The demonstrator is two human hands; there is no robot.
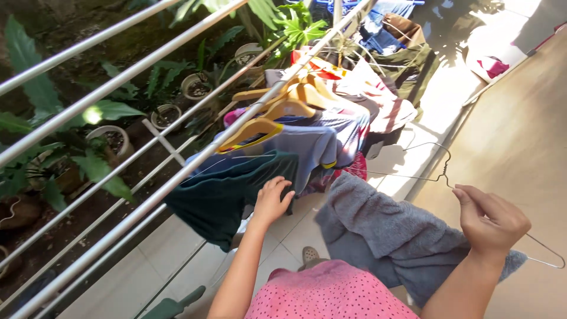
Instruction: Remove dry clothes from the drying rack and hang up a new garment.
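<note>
The right hand (490, 221) pinches the wire hanger (440, 171) carrying the grey garment (384, 230), grip clamped; the left hand (271, 201), fingers curled, touches the dark green shirt (230, 189) on the rail (195, 162); best to slide that aside first.

Metal railing bars (118, 82) run diagonally across the view. Beyond them, potted plants (112, 139) stand on dark soil. Yellow wooden hangers (254, 131) carry striped and blue garments (331, 133) along the rail, above a sunlit tiled floor (437, 100).
</note>
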